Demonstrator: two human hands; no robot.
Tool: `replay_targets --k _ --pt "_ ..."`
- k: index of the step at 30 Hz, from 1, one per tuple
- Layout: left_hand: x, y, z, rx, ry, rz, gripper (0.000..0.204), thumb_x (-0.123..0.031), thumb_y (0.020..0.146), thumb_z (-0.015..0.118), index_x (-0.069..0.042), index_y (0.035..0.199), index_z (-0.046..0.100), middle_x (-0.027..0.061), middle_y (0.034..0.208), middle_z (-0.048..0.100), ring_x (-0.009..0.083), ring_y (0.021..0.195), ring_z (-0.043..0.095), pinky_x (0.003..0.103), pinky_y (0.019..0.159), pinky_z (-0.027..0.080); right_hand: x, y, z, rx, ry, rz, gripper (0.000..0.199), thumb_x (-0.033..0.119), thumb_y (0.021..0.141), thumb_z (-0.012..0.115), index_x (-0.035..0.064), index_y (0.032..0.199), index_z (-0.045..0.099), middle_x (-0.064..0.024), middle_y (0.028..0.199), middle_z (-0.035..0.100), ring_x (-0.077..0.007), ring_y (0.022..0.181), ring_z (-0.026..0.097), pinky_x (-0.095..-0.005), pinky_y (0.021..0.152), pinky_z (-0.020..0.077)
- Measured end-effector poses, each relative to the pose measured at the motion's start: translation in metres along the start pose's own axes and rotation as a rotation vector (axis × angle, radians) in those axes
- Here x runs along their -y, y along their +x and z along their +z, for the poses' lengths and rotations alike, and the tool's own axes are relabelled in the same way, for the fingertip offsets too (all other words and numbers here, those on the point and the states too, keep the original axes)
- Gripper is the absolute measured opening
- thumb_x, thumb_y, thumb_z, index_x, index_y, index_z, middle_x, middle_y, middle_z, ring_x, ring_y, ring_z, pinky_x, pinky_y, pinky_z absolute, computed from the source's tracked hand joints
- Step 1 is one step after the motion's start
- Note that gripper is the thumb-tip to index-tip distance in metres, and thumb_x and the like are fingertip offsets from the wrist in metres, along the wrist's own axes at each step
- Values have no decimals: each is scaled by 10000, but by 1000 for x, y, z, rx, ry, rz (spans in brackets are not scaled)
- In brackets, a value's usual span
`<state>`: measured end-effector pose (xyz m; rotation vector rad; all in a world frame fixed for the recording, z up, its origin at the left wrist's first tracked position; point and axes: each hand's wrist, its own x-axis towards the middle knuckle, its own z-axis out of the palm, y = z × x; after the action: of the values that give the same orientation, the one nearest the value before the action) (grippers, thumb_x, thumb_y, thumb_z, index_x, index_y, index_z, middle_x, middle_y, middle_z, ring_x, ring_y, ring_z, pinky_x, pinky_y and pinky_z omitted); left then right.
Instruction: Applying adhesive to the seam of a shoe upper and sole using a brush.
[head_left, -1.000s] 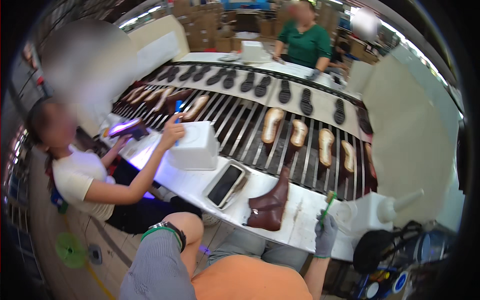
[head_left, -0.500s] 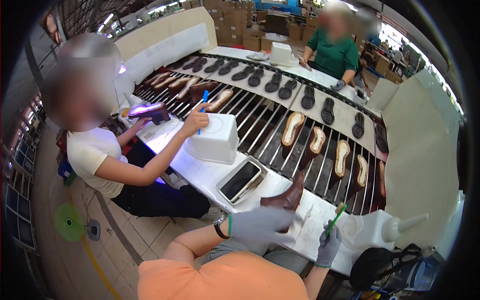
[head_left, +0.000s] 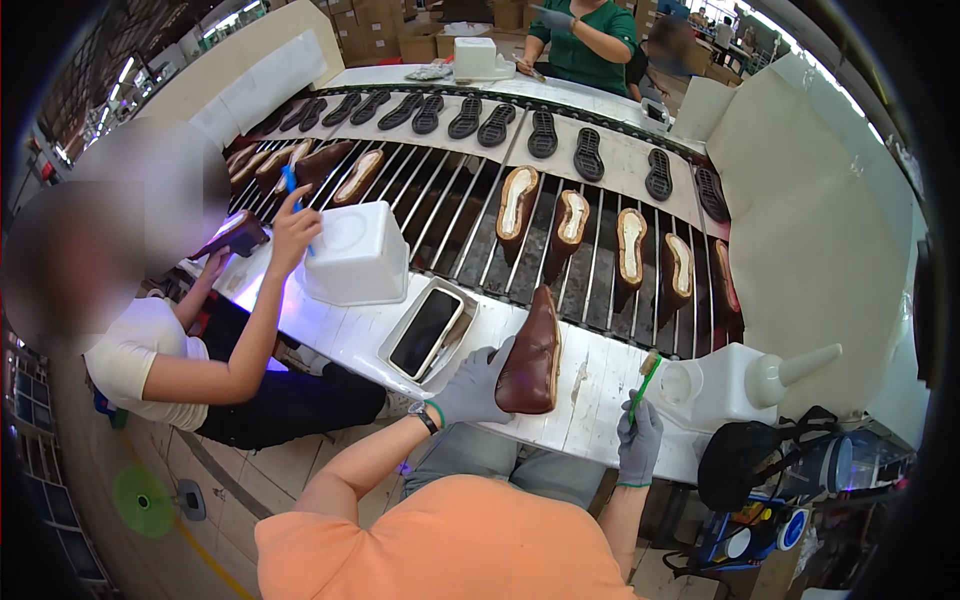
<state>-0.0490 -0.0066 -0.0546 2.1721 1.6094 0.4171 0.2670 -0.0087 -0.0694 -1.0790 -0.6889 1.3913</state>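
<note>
My left hand [head_left: 475, 388], in a grey glove with a watch at the wrist, grips the side of a brown leather boot [head_left: 532, 362] at the white worktop's near edge. The boot points away from me; its sole side is hidden, as are some of my fingers. My right hand [head_left: 639, 436], gloved too, is closed round the handle of a green toothbrush [head_left: 645, 382], whose bristle end points up. Beside the brush is a round white cup [head_left: 681, 381] built into a white plastic container [head_left: 735, 383] with a spout.
Brown boots with pale undersides [head_left: 630, 248] rest on a roller conveyor [head_left: 455, 225]; black soles [head_left: 588, 153] line a strip behind it. A phone [head_left: 427, 332] lies in a tray to my left. One co-worker [head_left: 150, 350] holds a blue brush [head_left: 292, 190]; another [head_left: 590, 45] stands opposite.
The boot, lying crosswise before, now points away from me. My left hand has moved left to its side. My right hand still holds the toothbrush. The head view has shifted.
</note>
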Motion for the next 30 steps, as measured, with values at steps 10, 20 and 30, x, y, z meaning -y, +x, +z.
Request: replay_targets --k 10,20,30 --pt "57 72 -56 -186 -1499 -267 490 -257 825 650 -106 1268 505 -60 737 507 22 558 426 174 475 333 -57 -2 -36 173 479 208 288 257 967 550 25 1132 592 -44 849 637 -74 537 450 -201 427 322" --pt "261 231 -59 -579 -642 -444 418 -206 776 707 -67 1165 641 93 978 687 215 822 657 354 745 537 -70 7 -56 342 683 216 260 277 963 550 64 1100 611 -32 846 648 -76 532 438 -219 456 342" --pt "255 235 -44 -364 78 -621 512 -428 707 778 11 954 685 218 982 674 367 930 647 435 799 521 -75 9 -70 378 709 215 268 288 965 547 61 1097 598 -44 871 623 -96 545 427 -229 476 363"
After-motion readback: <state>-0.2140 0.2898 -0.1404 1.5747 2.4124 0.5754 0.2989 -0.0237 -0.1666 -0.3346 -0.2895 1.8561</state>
